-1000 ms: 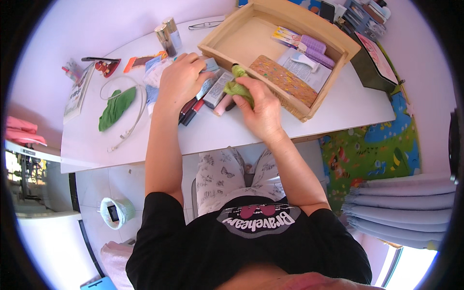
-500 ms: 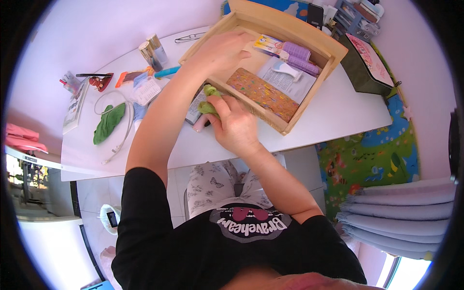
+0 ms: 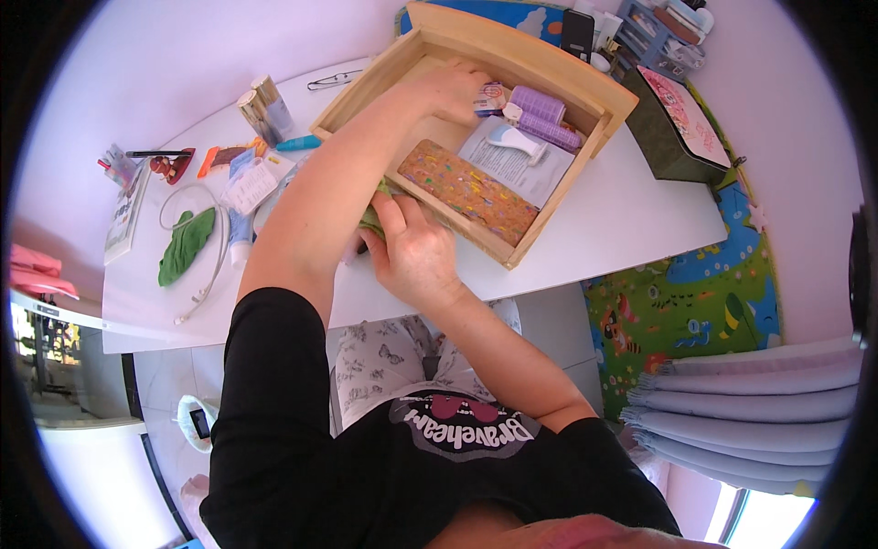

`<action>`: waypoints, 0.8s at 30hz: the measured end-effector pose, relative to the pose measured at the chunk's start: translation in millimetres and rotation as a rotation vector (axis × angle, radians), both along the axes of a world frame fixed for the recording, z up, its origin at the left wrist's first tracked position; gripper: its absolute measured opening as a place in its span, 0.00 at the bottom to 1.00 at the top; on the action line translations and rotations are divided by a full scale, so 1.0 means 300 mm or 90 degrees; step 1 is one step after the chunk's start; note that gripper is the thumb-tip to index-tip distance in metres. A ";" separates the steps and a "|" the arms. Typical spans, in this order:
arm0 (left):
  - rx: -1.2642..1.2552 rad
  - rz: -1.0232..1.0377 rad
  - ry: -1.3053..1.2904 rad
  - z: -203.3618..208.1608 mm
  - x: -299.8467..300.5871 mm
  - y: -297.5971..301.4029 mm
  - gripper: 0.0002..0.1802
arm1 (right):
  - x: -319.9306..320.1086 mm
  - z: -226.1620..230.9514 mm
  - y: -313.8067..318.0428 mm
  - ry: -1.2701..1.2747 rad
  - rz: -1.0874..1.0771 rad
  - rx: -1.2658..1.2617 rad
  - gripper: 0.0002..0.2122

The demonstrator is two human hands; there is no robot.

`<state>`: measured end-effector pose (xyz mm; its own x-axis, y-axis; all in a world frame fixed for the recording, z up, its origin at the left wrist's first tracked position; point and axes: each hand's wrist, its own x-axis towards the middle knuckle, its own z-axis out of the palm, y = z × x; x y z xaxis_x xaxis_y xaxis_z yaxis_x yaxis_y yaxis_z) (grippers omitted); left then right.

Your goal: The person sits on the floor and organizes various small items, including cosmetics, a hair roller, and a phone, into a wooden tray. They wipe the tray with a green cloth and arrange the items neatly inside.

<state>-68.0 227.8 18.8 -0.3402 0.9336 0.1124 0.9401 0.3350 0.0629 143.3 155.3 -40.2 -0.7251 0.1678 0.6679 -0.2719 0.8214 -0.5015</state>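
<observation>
Left hand (image 3: 455, 91): reaches far forward into the wooden tray (image 3: 549, 69), fingers curled over a small printed packet (image 3: 492, 96) at the tray's far end. Whether the packet is pinched or only touched cannot be told; the fingertips are hidden.

Right hand (image 3: 413, 252): closed around a green item (image 3: 373, 218), soft-looking and mostly covered by the fingers and the left forearm. It sits on the white table (image 3: 631, 220), touching the tray's near wall.

Key relation: the tray lies directly ahead of the right hand, its long axis running diagonally from near-right to far-left. The right hand is the nearer one to the tray's near wall; the left is already inside, at the far corner.

Tray contents, ahead and right of the right hand: a long speckled multicoloured pouch (image 3: 468, 190) along the near wall; beyond it a paper leaflet (image 3: 517, 166) with a white-and-teal device (image 3: 514, 140) on it; two purple tubes (image 3: 544, 117) just right of the left hand.

Left of both arms: a green cloth (image 3: 186, 243) inside a loop of white cable (image 3: 203, 274), scattered small packets (image 3: 245, 183), a teal pen (image 3: 297, 144).
</observation>
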 end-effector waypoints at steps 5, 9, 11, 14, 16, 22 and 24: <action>0.044 0.094 -0.009 0.034 0.035 -0.075 0.37 | -0.006 -0.005 0.009 0.027 0.015 0.001 0.20; 0.217 0.079 -0.016 0.064 0.060 -0.177 0.36 | -0.019 -0.018 0.007 0.060 0.005 0.004 0.19; 0.336 0.007 0.013 0.072 0.075 -0.244 0.36 | -0.020 -0.018 0.007 0.074 0.000 -0.004 0.20; 0.446 -0.017 0.028 0.074 0.142 -0.356 0.36 | -0.020 -0.015 0.005 0.073 -0.006 -0.028 0.23; 0.487 0.000 0.007 0.068 0.192 -0.428 0.35 | -0.015 -0.018 -0.001 0.047 -0.004 -0.085 0.24; 0.604 0.040 -0.123 0.017 0.281 -0.574 0.36 | -0.003 -0.027 0.004 0.154 -0.007 -0.215 0.24; 0.651 0.032 -0.174 -0.024 0.272 -0.603 0.37 | -0.003 -0.052 0.012 0.233 -0.017 -0.228 0.24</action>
<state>13.5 46.8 11.5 -0.5085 0.4219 0.7506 0.8377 0.0408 0.5446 142.5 158.9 -55.9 -0.4465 0.4473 0.7749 -0.4639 0.6248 -0.6280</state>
